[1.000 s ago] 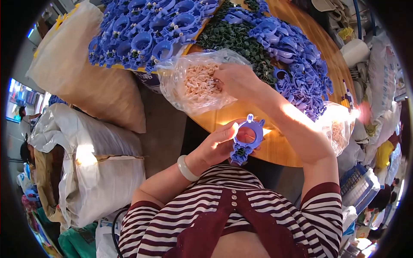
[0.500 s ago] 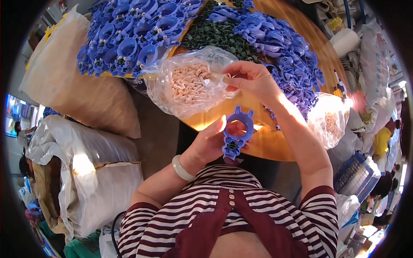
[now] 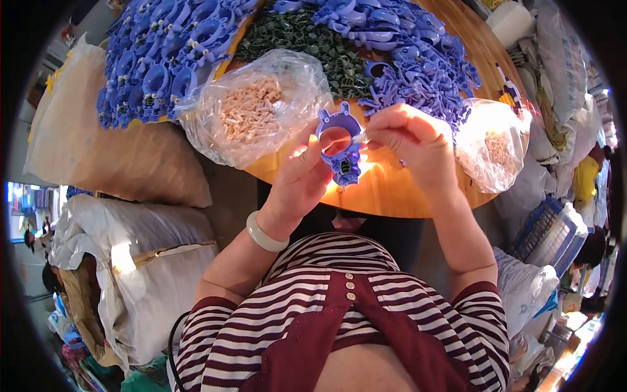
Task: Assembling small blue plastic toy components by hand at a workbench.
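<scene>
My left hand (image 3: 294, 176) grips a purple-blue plastic part (image 3: 341, 120) with a big round ring, two small ear-like prongs on top and a dark green piece set in its lower end. It is held up over the table's near edge. At the ring's right side, my right hand (image 3: 421, 147) pinches a small pale plastic piece (image 3: 358, 139) between thumb and fingertips. Whether that piece touches the ring cannot be made out. Left of the held part lies an open clear bag (image 3: 304, 78) with many pale little pieces (image 3: 251, 110) inside.
On the wooden table (image 3: 398, 196) lie heaps of dark green clips (image 3: 307, 49) and purple-blue parts (image 3: 424, 72). Finished-looking ring parts (image 3: 157, 78) cover a surface at far left. A second clear bag (image 3: 480, 144) stands right. Large sacks (image 3: 130, 157) are at my left.
My right hand has moved from beside the bag of pale pieces to the ring's right side. My left hand has raised the purple-blue part. The whole view has shifted a little.
</scene>
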Available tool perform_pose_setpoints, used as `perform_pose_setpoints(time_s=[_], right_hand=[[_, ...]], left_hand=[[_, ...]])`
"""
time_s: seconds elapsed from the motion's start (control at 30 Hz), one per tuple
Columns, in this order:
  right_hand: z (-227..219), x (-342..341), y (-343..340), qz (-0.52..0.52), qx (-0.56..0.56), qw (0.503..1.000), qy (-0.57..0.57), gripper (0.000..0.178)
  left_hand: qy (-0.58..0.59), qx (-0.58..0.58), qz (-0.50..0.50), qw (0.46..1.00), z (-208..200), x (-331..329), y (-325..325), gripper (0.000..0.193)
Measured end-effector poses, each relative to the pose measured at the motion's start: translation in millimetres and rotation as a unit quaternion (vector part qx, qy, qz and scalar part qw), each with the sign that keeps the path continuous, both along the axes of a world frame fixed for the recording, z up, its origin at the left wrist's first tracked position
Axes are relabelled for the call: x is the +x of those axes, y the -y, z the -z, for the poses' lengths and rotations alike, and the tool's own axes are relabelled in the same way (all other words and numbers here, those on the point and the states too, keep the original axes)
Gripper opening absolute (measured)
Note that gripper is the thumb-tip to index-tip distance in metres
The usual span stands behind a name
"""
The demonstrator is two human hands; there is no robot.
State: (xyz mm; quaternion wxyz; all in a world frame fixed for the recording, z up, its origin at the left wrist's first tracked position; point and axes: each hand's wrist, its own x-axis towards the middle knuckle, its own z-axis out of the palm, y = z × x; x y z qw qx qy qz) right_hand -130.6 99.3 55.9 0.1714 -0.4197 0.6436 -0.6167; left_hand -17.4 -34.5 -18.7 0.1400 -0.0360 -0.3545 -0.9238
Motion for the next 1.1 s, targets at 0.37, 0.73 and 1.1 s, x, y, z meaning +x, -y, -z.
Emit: perform_pose_setpoints(time_s=[0.37,0.73,1.1], right_hand=[[29,30,-8,0.102,0.051,0.974,-0.196,0.009],[28,44,-3,0.171,0.032,0.973,-0.151,0.008],[27,49,-4,0.159,0.037,0.985,0.057,0.008]], left_hand=[[-0.038,0.009,-0.024,0.999,-8,-12,-9,0.079],[-0.037,-0.055,-0.082,0.994,-14,-14,-13,0.085],[-0.071,-0.126,-0.114,0.983,-17,-13,-13,0.091]])
